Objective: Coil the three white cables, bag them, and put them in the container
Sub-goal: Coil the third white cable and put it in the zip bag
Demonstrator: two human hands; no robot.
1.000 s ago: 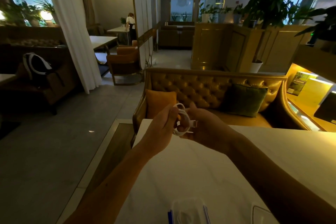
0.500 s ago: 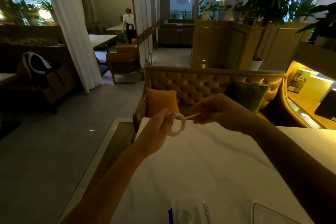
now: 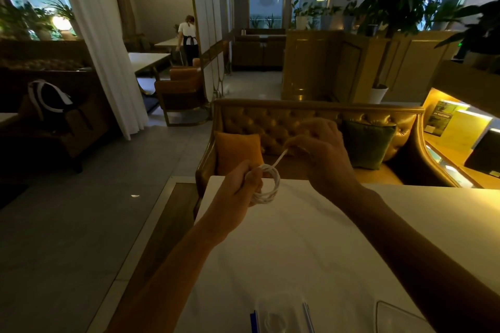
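A white cable (image 3: 270, 184) is wound into a small coil above the far edge of the white table (image 3: 284, 251). My left hand (image 3: 240, 186) pinches the coil at its left side. My right hand (image 3: 319, 154), up and to the right, holds the cable's free end, which runs taut from the coil to my fingers. At the near edge lies a clear bag (image 3: 278, 316) with a blue-edged strip, something white inside it. The corner of a clear container (image 3: 392, 316) shows at the bottom right.
A tufted yellow sofa (image 3: 284, 121) with an orange cushion (image 3: 238, 151) and a green cushion (image 3: 368, 143) stands just beyond the table. The grey floor drops away on the left. A person (image 3: 189, 40) stands far off by another table.
My right hand has drawn away up and to the right, pulling the cable's free end out straight. The coil in my left hand has stayed in place.
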